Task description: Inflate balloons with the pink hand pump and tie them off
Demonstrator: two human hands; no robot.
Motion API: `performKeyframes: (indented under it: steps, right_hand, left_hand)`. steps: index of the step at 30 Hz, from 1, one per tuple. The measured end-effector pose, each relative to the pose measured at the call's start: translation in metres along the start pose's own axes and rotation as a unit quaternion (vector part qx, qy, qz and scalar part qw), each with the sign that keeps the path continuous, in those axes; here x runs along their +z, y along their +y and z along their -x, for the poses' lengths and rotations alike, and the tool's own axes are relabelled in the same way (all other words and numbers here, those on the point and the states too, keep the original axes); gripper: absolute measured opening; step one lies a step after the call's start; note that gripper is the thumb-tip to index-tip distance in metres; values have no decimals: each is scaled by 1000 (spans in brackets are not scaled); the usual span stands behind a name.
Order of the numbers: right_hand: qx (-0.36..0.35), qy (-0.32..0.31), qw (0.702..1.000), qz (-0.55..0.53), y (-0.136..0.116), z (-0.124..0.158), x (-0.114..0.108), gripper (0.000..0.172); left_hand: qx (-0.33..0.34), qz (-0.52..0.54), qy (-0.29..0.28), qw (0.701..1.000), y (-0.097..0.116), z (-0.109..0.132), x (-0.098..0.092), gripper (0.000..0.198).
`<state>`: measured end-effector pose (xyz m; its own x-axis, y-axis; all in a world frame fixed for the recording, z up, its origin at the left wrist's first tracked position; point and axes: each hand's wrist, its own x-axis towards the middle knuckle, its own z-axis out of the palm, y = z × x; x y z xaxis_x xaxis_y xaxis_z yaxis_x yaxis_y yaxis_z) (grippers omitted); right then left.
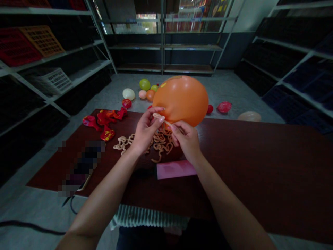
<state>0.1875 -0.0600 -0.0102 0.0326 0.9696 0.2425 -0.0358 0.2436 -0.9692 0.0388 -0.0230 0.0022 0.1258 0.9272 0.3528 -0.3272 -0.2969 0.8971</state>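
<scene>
An inflated orange balloon point(182, 99) hangs just above the dark red table point(260, 166). My left hand point(145, 130) pinches its stretched neck at the balloon's lower left, fingers closed. My right hand point(186, 139) is closed on the neck from below, right beside the left. Under both hands lies a heap of limp pale orange balloons point(158, 147).
Flat red balloons point(104, 121) lie at the table's far left; a pink card point(175, 169) sits near my right wrist. A blurred dark object point(80, 166) rests front left. Several inflated balloons point(144, 90) lie on the floor beyond. Metal shelving with crates point(41, 40) lines the walls.
</scene>
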Motion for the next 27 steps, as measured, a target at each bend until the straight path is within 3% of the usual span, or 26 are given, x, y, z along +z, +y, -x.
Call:
performKeyframes:
  steps: [4,13,20,24,26,27]
  right_hand:
    - [0,7,1000,16,0,0,-1,32]
    - [-18,-18,995,96,11,-1,-6,30]
    - [-24,-31,994,103,11,-2,-7,29]
    - [-33,-25,991,128,11,-2,-7,27]
    - [-37,-20,991,130,13,-2,-6,26]
    - [-39,-14,992,122,15,-2,-5,25]
  left_hand:
    - [20,-37,23,999,-4,0,-2,27]
    - [-91,149,122,977,11,0,9,39]
    - [-121,219,158,955,17,-6,9,39]
    - [-48,111,115,986,9,-5,-1,40]
    - [55,-43,67,995,8,-1,-6,41]
    - [117,-130,40,984,10,1,-8,40]
